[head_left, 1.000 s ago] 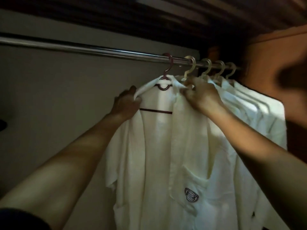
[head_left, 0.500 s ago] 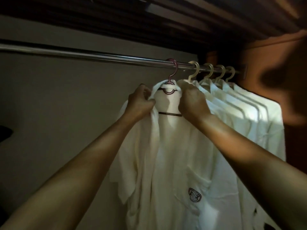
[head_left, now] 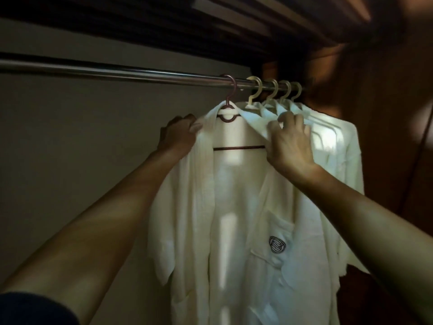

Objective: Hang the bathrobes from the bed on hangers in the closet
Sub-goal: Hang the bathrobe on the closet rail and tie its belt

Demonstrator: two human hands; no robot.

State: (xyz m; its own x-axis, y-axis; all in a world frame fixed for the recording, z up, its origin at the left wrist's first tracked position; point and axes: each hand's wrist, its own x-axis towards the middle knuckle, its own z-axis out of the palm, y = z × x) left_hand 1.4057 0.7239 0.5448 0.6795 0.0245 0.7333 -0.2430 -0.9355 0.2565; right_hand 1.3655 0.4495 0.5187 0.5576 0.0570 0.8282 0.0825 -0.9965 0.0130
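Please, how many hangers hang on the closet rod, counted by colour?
Dark red hanger: 1
Cream hangers: 4
Total: 5

Two bare forearms reach in from the near edge, ending in the uncovered left hand and right hand. A dark navy fabric sleeve covers the left upper arm, near left corner.
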